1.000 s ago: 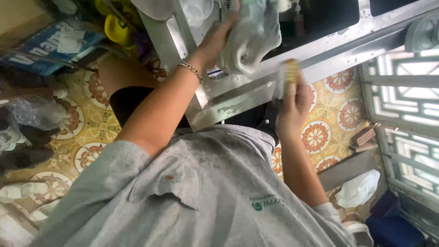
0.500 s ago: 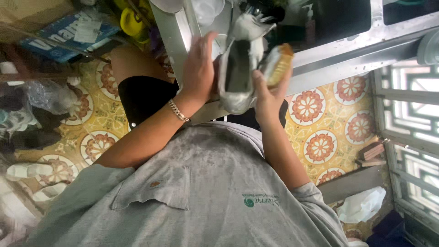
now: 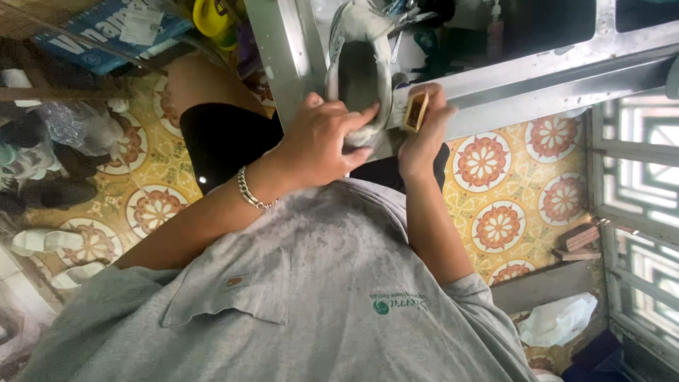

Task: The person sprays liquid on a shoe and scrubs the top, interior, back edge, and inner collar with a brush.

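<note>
My left hand [image 3: 322, 141], with a silver chain bracelet on the wrist, grips the heel end of a grey and white shoe [image 3: 359, 71] that points away from me with its opening facing up. My right hand [image 3: 424, 131] holds a small wooden-backed brush [image 3: 415, 111] right beside the shoe's side. Both hands are raised above my lap, over the grey shirt I wear. The shoe's toe end reaches up among items near the top edge.
A metal frame [image 3: 559, 78] crosses behind the hands. Patterned yellow floor tiles [image 3: 498, 226] lie below. Sandals [image 3: 42, 240] and dark shoes sit at the left, a blue box [image 3: 106, 32] top left, a white bag [image 3: 559, 318] lower right, a window grille [image 3: 636, 212] at right.
The shoe has turned from sole-side view to opening-up and come closer to my body. My right hand brought the brush against the shoe's side.
</note>
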